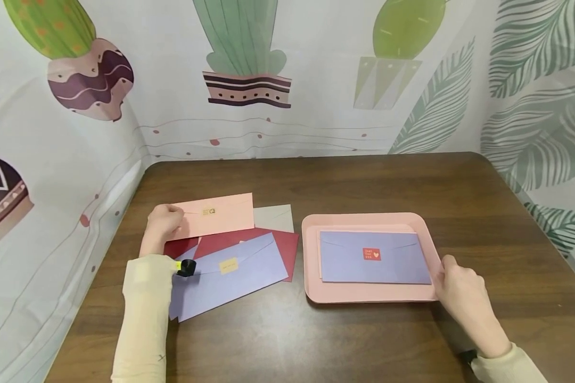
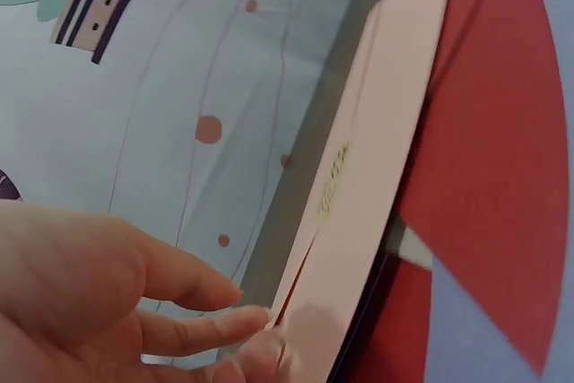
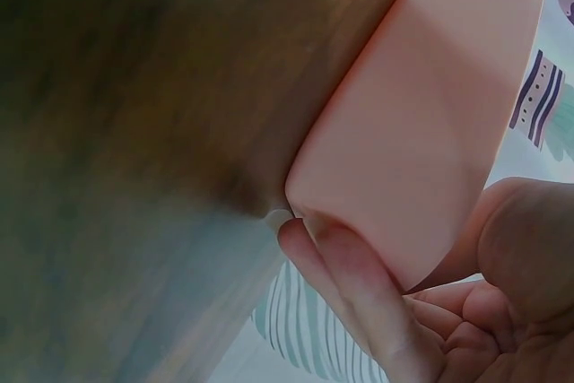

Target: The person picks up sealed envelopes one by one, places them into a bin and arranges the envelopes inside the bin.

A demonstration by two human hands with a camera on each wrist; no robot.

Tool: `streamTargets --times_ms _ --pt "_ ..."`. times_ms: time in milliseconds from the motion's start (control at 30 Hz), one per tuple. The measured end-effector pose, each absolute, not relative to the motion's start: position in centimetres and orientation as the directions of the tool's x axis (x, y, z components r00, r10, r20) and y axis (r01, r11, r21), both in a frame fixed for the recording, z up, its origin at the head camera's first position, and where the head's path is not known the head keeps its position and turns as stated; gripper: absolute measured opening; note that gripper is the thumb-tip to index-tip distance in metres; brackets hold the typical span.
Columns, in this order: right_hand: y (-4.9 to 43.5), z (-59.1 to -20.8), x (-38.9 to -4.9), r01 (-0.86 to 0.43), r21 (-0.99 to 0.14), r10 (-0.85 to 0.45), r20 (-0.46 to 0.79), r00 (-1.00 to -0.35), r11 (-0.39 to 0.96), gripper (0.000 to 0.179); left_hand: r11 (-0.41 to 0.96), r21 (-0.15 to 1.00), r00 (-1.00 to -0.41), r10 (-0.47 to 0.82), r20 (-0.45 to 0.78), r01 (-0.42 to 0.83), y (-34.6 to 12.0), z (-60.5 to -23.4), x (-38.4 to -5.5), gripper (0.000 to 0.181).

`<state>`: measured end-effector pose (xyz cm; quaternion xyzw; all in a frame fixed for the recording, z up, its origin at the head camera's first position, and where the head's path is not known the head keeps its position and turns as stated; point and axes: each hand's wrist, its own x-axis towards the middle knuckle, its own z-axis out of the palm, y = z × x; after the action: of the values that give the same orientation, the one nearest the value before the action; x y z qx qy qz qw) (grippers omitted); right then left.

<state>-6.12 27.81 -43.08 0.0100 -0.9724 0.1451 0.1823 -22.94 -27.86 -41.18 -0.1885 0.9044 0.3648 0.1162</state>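
Observation:
At the left of the table, my left hand pinches the left end of a light pink envelope with a small gold-toned sticker. The left wrist view shows the fingertips at that envelope's edge. Below it lie red envelopes, a lavender envelope with a yellowish sticker, and a pale grey envelope. My right hand grips the right rim of a pink tray, fingers against its outer wall in the right wrist view. In the tray, a lavender envelope with a red heart sticker tops a pinkish one.
A dark brown wooden table bears everything. Behind it and along the sides hangs a white cloth printed with cacti and leaves. A black wrist band piece sits at the left cuff, above the lavender envelope.

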Motion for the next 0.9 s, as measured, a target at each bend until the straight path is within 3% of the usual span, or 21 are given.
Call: streamTargets --times_ms 233,433,567,900 --pt "27.8 -43.0 -6.2 -0.059 -0.282 0.043 0.343 -0.938 0.958 0.018 0.761 0.502 -0.910 -0.303 -0.282 -0.410 -28.3 -41.3 -23.3 0.053" --pt "27.7 -43.1 -6.2 -0.057 -0.282 0.041 0.331 -0.943 0.958 0.019 0.728 0.455 -0.854 -0.375 -0.362 -0.512 -28.5 -41.4 -23.7 0.096" --pt "27.7 -43.1 -6.1 -0.051 -0.281 0.045 0.324 -0.945 0.958 0.019 0.729 0.432 -0.840 -0.389 -0.377 -0.532 -28.5 -41.5 -23.8 0.108" --pt "27.7 -43.1 -6.2 -0.054 -0.278 0.048 0.346 -0.937 0.959 0.019 0.688 0.482 -0.838 -0.412 -0.358 -0.543 -28.2 -42.2 -24.1 0.107"
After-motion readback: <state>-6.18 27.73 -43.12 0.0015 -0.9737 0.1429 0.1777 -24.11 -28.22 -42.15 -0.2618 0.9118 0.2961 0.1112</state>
